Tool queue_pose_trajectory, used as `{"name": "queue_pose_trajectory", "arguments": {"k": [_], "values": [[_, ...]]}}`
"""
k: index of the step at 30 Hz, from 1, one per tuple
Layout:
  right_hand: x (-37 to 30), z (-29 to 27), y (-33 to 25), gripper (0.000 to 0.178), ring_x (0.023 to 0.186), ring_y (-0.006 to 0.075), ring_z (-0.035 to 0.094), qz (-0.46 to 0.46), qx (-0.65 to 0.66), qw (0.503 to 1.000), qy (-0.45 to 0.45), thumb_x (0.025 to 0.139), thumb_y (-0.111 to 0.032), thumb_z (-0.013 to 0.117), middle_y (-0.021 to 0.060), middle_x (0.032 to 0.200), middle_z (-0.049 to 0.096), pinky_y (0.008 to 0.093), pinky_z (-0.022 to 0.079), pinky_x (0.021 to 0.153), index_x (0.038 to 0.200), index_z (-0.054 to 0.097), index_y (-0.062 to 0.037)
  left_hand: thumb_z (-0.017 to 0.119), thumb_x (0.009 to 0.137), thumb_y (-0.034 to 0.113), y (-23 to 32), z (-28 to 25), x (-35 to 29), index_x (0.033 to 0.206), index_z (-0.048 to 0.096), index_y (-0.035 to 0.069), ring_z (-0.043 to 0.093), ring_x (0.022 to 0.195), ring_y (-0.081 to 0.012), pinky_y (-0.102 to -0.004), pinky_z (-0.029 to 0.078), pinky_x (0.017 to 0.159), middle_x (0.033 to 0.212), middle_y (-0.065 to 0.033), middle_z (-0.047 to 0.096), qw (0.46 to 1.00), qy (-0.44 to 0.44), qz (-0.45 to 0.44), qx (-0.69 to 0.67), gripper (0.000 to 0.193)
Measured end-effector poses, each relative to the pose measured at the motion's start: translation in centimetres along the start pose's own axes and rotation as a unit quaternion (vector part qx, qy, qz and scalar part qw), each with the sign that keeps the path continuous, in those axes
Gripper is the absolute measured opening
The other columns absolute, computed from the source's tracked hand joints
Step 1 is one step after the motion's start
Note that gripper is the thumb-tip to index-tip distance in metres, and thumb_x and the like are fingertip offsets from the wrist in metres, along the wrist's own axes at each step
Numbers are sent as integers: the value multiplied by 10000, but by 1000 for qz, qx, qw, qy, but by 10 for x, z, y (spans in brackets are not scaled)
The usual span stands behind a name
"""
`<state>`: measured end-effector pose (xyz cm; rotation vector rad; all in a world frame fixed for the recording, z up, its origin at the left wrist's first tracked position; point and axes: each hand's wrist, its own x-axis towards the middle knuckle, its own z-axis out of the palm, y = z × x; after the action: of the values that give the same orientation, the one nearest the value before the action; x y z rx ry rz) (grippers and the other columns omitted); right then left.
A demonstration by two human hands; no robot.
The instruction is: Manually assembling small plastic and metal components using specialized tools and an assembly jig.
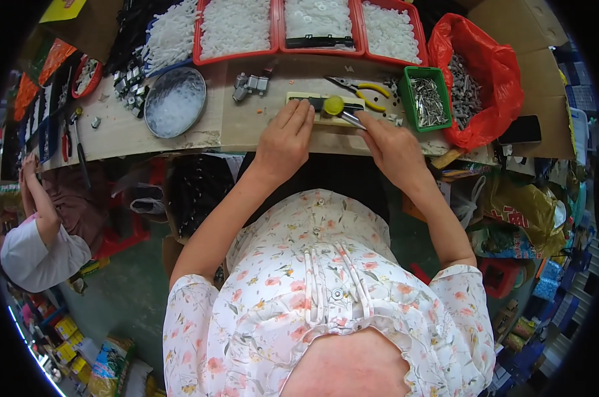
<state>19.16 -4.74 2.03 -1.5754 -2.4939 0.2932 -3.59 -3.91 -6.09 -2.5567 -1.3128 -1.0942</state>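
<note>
My right hand (393,147) is closed round the metal handle of a hammer (333,104); its round yellow head is over the middle of a black strip. The black strip (317,102) lies along a pale yellow block (352,121) on the bench. My left hand (285,142) has its fingers pressed together, the tips holding the left end of the strip and block; its thumb is hidden. Behind the block, beside the hammer, are yellow-handled pliers (372,96).
Red trays (277,49) of white plastic parts line the back. A green basket (411,73) of metal pins and a red bag (505,79) of grey screw-like parts stand right. Left are a round metal dish (202,99) and metal pieces (250,86). A co-worker (45,245) sits far left.
</note>
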Motion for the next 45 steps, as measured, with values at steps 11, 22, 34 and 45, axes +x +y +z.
{"name": "queue_pose_trajectory", "arguments": {"k": [11,22,34,45], "values": [[-18,-12,15,304,830,345,698,4,65,992,106,925,-64,638,219,1022,691,386,545,711,1225,631,-14,641,755,-6,3,11,26,1078,638,-105,590,1102,-346,-406,504,935,1126,-197,614,998,-13,50,-28,338],[-27,-14,23,304,893,357,696,53,94,974,197,930,-80,644,227,1052,685,371,539,747,1226,636,-11,675,806,-1,2,15,29,1045,645,-97,628,1039,-331,-394,530,880,1079,-175,636,998,-4,67,-12,259],[-17,4,41,290,698,320,672,16,65,995,68,912,-64,649,202,882,679,384,509,613,1200,650,-34,699,801,17,4,8,34,1025,658,-62,637,1009,-314,-386,535,825,1068,-156,638,998,-26,54,-13,242],[92,-27,152,214,841,344,653,10,-136,971,195,915,-144,660,149,911,649,424,514,706,1100,656,-38,727,791,86,-3,0,61,1037,613,-32,591,934,-306,-410,484,818,996,-145,603,975,-84,-32,-204,296]]}}
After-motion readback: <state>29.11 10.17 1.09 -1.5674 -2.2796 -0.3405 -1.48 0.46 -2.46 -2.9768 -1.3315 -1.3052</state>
